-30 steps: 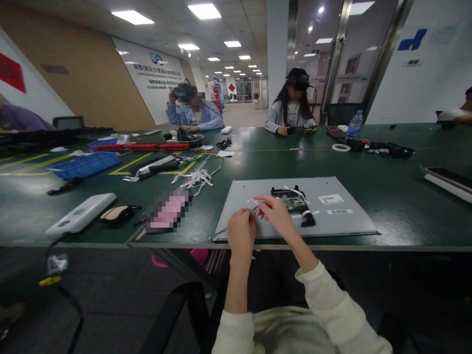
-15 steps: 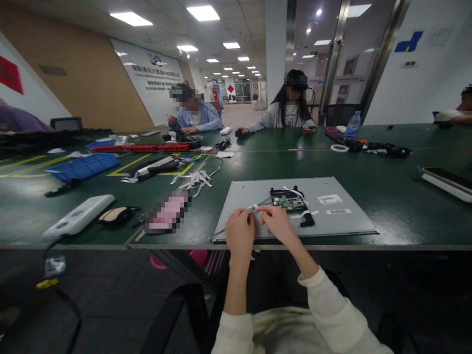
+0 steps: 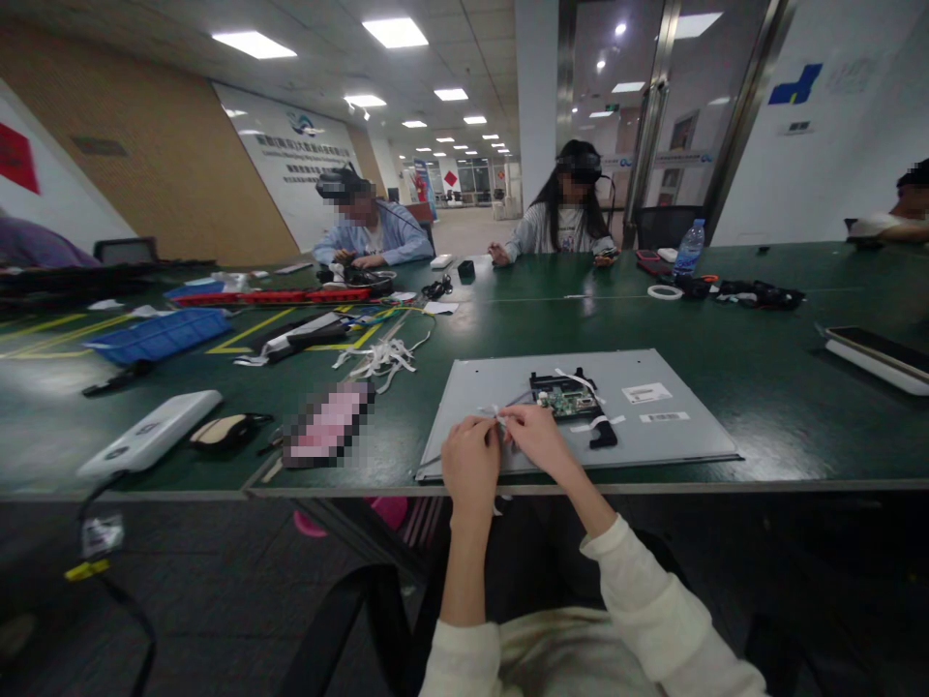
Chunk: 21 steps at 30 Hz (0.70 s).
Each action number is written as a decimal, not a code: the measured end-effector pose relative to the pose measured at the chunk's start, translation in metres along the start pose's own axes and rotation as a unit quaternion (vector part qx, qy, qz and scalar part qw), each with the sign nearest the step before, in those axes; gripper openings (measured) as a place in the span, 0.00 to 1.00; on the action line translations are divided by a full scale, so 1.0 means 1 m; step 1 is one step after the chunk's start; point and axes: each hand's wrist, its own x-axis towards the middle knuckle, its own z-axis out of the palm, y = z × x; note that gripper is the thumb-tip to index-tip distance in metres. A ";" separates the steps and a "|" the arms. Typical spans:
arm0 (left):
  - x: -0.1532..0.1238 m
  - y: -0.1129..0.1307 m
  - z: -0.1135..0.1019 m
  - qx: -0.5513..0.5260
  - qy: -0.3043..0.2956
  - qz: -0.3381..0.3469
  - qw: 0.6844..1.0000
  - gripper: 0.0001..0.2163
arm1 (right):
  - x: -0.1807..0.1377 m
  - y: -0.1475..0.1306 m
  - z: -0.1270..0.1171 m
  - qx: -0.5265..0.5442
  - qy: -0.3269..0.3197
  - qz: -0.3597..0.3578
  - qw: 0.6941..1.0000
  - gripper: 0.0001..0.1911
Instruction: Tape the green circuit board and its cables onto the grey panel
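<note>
Left of the circuit board (image 3: 570, 400), it's apparently taping: right hand (image 3: 535, 434) fingers pinching white tape (image 3: 494, 410), left hand (image 3: 470, 457) fingers curled, grasp unclear, next calling for steady pressing.

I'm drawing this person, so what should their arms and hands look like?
Draw long, pale cream sleeves, plain with no pattern that I can see. They're loose and creased, and end in cuffs partway down the forearms. The left hand and right hand have no gloves. No watch or bracelet shows; rings are too small to tell.
</note>
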 end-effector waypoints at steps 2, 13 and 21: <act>0.000 0.001 0.000 -0.002 0.004 -0.004 1.000 0.11 | -0.003 0.006 0.000 -0.053 -0.012 0.002 0.999 0.15; 0.000 0.003 0.000 -0.036 0.002 -0.055 0.998 0.15 | -0.021 -0.006 0.006 -0.256 0.055 0.001 0.965 0.19; 0.001 0.003 -0.002 -0.016 -0.004 -0.043 0.999 0.20 | -0.025 -0.008 0.007 -0.262 0.058 -0.006 0.963 0.20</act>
